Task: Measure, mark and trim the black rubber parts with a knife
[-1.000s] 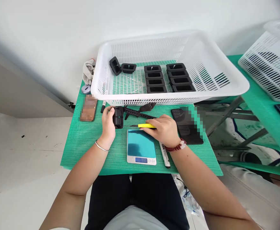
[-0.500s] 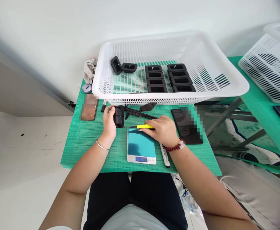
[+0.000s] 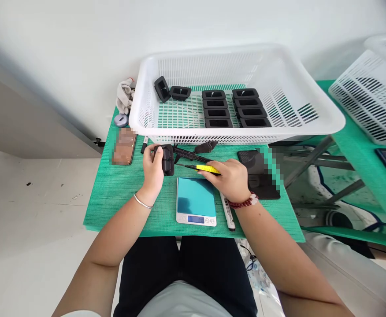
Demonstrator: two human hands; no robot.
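My left hand (image 3: 153, 169) is closed around a black rectangular moulded part (image 3: 168, 160), its thumb laid over the near side. In my right hand (image 3: 231, 178) is a yellow-handled tool (image 3: 208, 169) with a thin dark tip, like a craft knife. The tip points left and lies just right of the black part; whether they touch I cannot tell. Below both hands sits a small digital scale (image 3: 196, 196) with a shiny blue-green plate and nothing on it. A black caliper (image 3: 191, 155) lies behind the tool, partly hidden by my right hand.
A white plastic basket (image 3: 239, 134) at the back holds several similar black parts. A white marker (image 3: 228, 215) lies right of the scale, beside a dark phone-like slab (image 3: 262, 185). At left are a phone (image 3: 124, 149), a round grey object (image 3: 120, 120) and a glove (image 3: 124, 97).
The yellow tool has moved slightly right and up, its tip lifted from the scale's back edge. My left hand has turned the black part a little, thumb further across it.
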